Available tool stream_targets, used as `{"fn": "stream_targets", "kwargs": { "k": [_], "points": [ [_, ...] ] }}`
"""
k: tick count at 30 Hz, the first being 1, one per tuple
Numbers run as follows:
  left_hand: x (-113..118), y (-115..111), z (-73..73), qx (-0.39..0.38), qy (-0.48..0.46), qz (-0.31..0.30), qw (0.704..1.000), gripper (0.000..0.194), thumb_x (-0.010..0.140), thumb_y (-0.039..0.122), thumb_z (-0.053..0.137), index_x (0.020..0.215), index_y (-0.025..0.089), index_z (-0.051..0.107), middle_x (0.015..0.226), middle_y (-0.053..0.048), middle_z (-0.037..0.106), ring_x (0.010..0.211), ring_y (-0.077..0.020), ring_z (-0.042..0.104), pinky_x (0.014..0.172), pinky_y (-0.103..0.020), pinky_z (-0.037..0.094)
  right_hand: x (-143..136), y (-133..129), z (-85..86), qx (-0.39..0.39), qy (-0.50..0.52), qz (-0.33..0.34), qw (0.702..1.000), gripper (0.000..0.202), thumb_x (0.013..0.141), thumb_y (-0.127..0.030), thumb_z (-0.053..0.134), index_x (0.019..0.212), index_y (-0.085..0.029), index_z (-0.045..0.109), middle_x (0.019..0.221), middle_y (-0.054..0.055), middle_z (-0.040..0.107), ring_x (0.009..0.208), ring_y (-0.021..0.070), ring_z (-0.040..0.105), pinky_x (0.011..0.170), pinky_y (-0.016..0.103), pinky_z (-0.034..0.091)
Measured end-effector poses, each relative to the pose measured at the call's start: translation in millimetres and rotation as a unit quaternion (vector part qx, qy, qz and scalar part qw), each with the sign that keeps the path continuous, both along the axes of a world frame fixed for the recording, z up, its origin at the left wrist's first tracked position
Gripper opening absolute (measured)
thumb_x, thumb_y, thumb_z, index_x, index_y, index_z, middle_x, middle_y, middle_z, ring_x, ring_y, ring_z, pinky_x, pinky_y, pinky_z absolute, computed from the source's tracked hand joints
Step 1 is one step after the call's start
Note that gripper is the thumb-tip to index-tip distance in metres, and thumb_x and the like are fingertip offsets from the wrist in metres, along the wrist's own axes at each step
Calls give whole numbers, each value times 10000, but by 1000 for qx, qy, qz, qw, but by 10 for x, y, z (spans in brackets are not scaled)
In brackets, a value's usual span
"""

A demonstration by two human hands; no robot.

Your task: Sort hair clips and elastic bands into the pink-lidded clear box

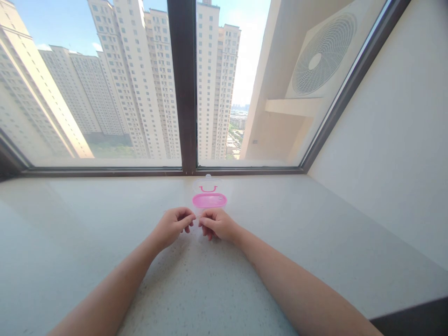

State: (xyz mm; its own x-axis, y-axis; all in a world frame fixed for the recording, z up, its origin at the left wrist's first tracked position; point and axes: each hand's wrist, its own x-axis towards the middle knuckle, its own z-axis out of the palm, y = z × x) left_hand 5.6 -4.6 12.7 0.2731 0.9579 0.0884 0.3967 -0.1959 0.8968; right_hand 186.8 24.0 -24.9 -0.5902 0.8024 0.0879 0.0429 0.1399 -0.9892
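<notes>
My left hand (174,226) and my right hand (217,224) are held close together just above the sill, a small gap between their fingertips. Thumb and forefinger are pinched on each hand, the other fingers curled beneath. Whatever they may hold is too small to make out. Just beyond my right hand is a small pink oval plastic case (206,201), with a little pale item (220,198) at its right end. Its clear lid (208,185), marked with a pink curved handle, stands open toward the window.
The pale speckled sill (105,210) spreads out on both sides of my arms. A dark window frame (245,171) runs along the back, with an upright bar in the middle. At right rises a white wall (385,140). Tall buildings and an air-conditioner unit are outside the glass.
</notes>
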Motion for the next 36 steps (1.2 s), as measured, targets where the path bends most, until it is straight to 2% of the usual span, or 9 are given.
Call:
{"fn": "stream_targets", "kwargs": {
  "k": [19,29,36],
  "points": [
    [-26,50,-87,8,-17,17,1000,265,784,392,561,679,154,613,603,-1,594,521,-131,547,509,-230,393,-35,23,-32,-8,-1,-15,1000,116,768,-238,515,712,-142,551,499,-37,544,359,74,478,349,168,330],
    [-18,43,-77,31,-21,39,999,253,783,375,565,680,148,614,582,-1,583,503,-124,524,492,-217,383,-34,18,-38,-3,13,-22,1000,115,761,-234,523,709,-137,556,476,-54,508,356,64,459,356,166,345],
    [-39,57,-114,25,-14,25,999,230,778,339,574,679,137,621,597,-11,603,519,-123,530,519,-222,401,-39,8,-32,16,8,-20,1000,117,755,-214,523,684,-133,571,448,-60,477,350,66,452,352,169,339]
  ]
}}
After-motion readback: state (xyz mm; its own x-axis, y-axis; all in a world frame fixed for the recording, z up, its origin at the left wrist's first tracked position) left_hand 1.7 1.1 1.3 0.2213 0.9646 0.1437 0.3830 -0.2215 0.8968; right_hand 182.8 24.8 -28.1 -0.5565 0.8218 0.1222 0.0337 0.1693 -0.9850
